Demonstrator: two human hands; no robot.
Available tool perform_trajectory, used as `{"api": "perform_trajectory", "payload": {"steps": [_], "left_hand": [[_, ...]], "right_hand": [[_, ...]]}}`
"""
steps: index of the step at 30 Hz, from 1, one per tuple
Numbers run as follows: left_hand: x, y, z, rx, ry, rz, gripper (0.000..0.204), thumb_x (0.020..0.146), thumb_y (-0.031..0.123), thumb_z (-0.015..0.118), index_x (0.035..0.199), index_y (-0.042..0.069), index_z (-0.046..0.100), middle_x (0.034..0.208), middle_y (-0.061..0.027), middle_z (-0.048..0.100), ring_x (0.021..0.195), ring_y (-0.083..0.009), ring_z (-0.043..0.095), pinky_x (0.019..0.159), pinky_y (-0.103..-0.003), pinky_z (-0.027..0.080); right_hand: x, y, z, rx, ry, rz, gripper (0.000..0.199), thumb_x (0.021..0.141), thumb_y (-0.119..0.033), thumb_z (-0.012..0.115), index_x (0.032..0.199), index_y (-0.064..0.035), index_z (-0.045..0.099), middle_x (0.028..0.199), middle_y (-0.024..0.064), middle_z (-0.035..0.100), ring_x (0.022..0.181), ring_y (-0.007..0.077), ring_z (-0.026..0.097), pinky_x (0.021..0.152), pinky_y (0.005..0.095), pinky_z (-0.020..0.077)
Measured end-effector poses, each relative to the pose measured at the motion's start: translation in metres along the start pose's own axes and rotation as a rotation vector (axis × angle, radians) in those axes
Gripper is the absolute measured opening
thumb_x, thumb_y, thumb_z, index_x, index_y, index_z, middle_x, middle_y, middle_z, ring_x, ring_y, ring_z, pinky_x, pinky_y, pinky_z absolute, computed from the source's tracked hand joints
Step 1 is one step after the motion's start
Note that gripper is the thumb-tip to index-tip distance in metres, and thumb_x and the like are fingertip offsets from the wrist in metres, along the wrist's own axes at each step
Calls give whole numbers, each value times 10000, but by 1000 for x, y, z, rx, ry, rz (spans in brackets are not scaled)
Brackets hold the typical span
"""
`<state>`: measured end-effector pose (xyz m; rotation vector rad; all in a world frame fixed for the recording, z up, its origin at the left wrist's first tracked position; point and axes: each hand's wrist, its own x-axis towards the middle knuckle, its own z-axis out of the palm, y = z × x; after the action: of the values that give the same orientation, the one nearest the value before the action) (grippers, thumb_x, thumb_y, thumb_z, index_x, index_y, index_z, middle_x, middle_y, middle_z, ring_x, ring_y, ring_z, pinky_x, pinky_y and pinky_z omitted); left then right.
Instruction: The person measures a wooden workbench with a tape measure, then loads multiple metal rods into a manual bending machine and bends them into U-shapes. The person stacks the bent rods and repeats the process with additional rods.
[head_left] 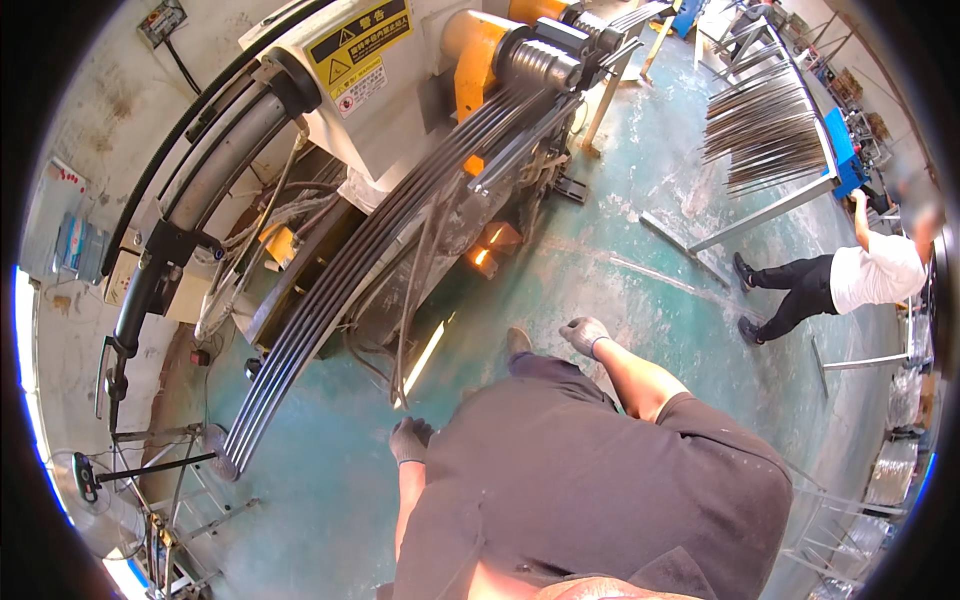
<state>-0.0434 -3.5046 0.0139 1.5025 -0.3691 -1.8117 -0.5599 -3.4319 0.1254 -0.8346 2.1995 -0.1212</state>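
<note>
My right hand [583, 337], in a grey work glove, hangs over the green floor ahead of my body. Its fingers are curled in, and nothing shows in them. My left hand [411, 440], gloved the same way, is at my left side, partly behind my dark shirt. Its visible fingers are curled too, with nothing sticking out. Neither hand touches the bending machine [370, 110] ahead to the left. A bundle of long dark metal rods [345, 265] runs through that machine and slants down toward the lower left, apart from both hands.
Dark hoses [418, 290] hang below the rods near a glowing orange lamp [493, 248]. Left of the machine is a thick jointed arm [165, 270]. At the far right, a person in a white shirt [880, 272] stands by a rack [770, 210] full of thin rods.
</note>
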Motion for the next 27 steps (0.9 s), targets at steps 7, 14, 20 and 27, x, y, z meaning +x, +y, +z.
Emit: {"api": "perform_trajectory", "payload": {"steps": [7,14,20,27], "left_hand": [[18,-5,-6,151,-34,69,98,1002,69,599,1052,8,541,819,-192,646,680,-351,644,598,-493,552],[31,-12,-17,267,-121,141,164,1016,112,618,1121,-3,567,833,-183,657,713,-365,689,632,-500,606],[-2,19,32,194,61,12,195,1026,132,619,1159,-6,586,875,-181,681,700,-345,694,631,-491,615],[-18,52,78,-24,33,-127,161,1032,148,617,1154,45,592,950,-175,700,765,-353,691,656,-525,601]], "right_hand": [[3,1,15,-54,-71,-24,562,950,-502,594,1264,-66,758,1256,228,736,1232,374,674,1082,447,500],[7,55,33,-146,-107,-3,554,937,-491,584,1238,-65,769,1271,220,734,1241,370,671,1098,440,496],[-4,56,22,-112,-120,37,538,938,-465,575,1219,-51,771,1271,226,728,1243,376,667,1091,443,498],[-10,42,24,-40,-68,25,523,953,-460,571,1237,-69,770,1304,216,716,1267,367,657,1103,446,489]]}}
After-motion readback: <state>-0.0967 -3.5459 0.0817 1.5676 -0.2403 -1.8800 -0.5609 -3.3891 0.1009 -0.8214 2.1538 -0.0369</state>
